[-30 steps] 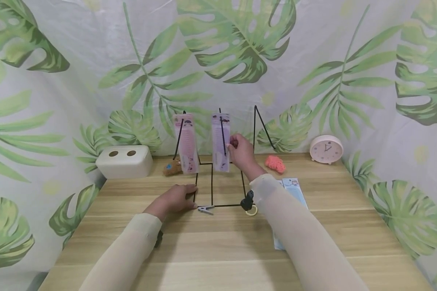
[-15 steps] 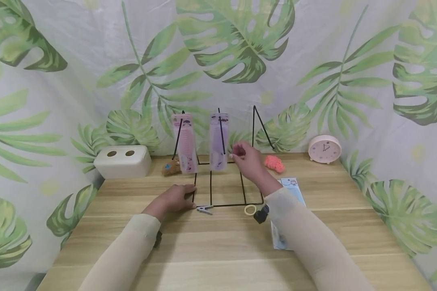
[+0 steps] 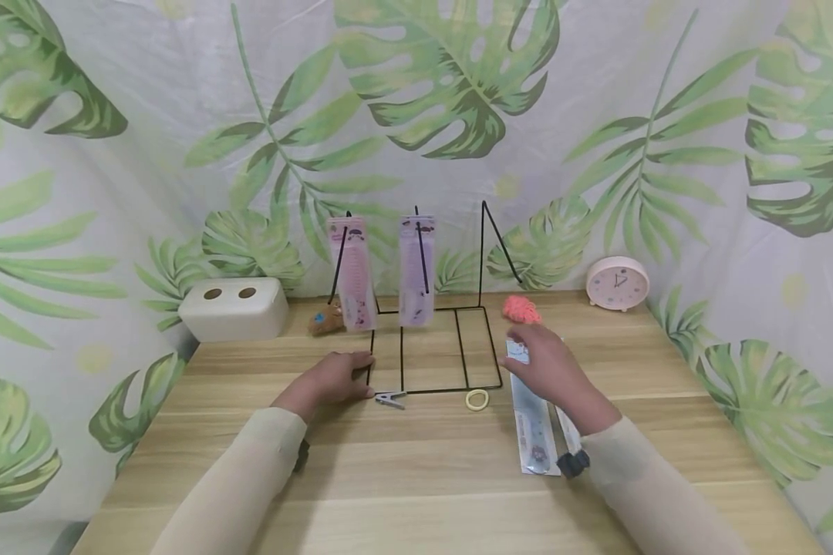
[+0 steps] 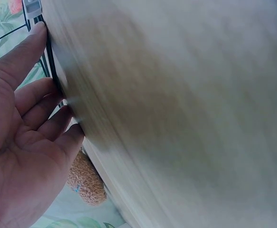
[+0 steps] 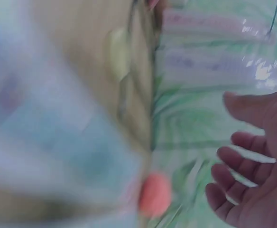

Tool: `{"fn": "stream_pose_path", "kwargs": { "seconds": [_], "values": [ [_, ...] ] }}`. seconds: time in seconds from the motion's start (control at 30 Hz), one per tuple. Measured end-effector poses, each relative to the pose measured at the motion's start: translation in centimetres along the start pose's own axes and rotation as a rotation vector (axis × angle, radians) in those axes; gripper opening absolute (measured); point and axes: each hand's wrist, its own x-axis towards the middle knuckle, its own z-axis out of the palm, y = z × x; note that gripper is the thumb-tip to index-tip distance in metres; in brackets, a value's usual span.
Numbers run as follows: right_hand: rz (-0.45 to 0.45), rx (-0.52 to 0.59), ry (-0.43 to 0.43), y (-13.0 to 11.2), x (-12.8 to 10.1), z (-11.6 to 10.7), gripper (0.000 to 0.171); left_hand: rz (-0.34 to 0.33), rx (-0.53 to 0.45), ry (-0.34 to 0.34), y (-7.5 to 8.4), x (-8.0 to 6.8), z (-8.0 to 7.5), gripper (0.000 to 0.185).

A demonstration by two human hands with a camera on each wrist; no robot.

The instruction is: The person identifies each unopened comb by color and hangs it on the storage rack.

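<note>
A black wire rack [image 3: 463, 358] stands on the wooden table. From two of its hooks hang a pink flat packet [image 3: 357, 285] and a purple flat packet [image 3: 411, 270]; the third hook, at the right, is bare. My left hand [image 3: 329, 378] rests at the left side of the rack base, its fingertips and thumb against the wire in the left wrist view. Over the far end of a blue flat packet [image 3: 533, 424], my right hand [image 3: 551, 366] hovers with loose, parted fingers and nothing in them. Another packet beside it is largely hidden under that hand and wrist.
A grey clip [image 3: 391, 400] and a yellow ring [image 3: 477, 399] lie along the rack's front edge. Behind are a coral yarn bundle [image 3: 521, 309], a brown fuzzy item [image 3: 326, 319], a pink clock [image 3: 617, 284] and a white box [image 3: 234, 312] with two holes.
My right hand has left the purple packet and moved right and toward me, to the blue packets. The purple packet stays on its hook. My left hand has stayed at the rack.
</note>
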Motion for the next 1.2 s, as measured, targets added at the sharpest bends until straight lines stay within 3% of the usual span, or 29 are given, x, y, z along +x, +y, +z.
{"fn": "stream_pose_path", "kwargs": {
  "seconds": [0.17,0.27,0.4,0.67,0.97,1.2],
  "values": [
    [0.221,-0.11,-0.126,4.5,-2.1,0.1,0.066,0.003,0.001,0.007,0.0,-0.1,0.0,0.074],
    [0.373,-0.121,-0.235,6.2,-3.1,0.2,0.08,0.004,0.003,0.003,0.1,-0.3,-0.1,0.075],
    [0.496,-0.101,-0.307,7.6,-4.1,0.2,0.096,0.007,0.004,-0.002,0.2,-0.5,-0.1,0.076],
    [0.576,-0.1,-0.325,9.3,-4.8,-1.4,0.1,0.015,-0.005,0.004,0.2,-0.4,0.0,0.074],
    [0.65,-0.002,-0.341,10.7,-5.1,-2.4,0.093,0.022,0.008,0.015,0.3,-0.2,-0.1,0.074],
    [0.527,0.074,-0.248,12.0,-5.6,-3.4,0.048,0.027,0.016,0.01,0.3,0.0,-0.1,0.074]
  ]
}}
